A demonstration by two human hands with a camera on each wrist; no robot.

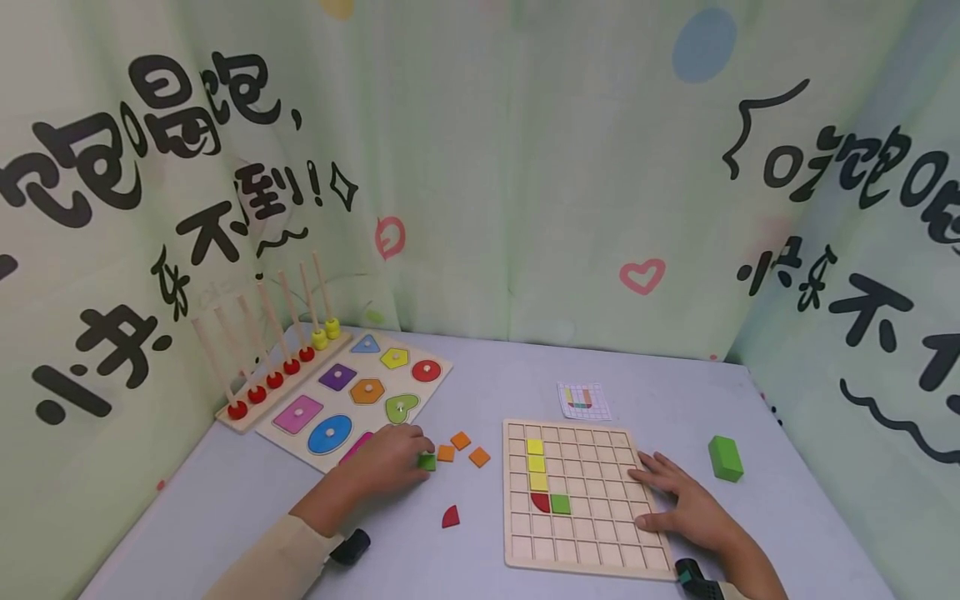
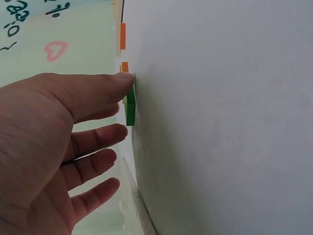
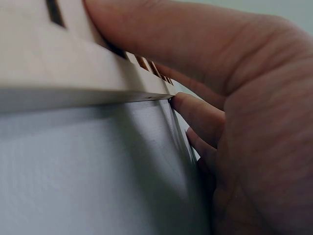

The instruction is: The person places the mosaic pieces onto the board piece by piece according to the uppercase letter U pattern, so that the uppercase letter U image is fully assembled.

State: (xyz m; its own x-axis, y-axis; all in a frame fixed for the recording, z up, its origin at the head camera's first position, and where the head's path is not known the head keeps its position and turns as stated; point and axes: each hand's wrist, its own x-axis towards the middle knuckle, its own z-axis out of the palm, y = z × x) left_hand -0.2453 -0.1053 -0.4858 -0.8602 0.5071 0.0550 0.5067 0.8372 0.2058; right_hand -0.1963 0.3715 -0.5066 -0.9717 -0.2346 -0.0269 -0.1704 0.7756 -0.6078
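My left hand (image 1: 390, 457) is low over the table, thumb and forefinger pinching a small green square tile (image 1: 427, 462). In the left wrist view the thumb tip overlaps the upper end of the green tile (image 2: 130, 108), and the other fingers are spread loosely. Several orange square tiles (image 1: 479, 457) lie just beyond it. My right hand (image 1: 686, 504) rests at the right edge of a wooden grid board (image 1: 588, 571), thumb over the rim and fingers extended along the side. On the board stand a column of yellow tiles (image 1: 536, 463), a red quarter-round tile (image 1: 540, 502) and another green tile (image 1: 560, 504).
A loose red quarter-round tile (image 1: 451, 517) lies left of the board. Behind the board is a pattern card (image 1: 583, 401). A green block (image 1: 725, 458) stands at the right. A shape puzzle board (image 1: 307, 450) and a bead-peg rack (image 1: 240, 423) occupy the back left.
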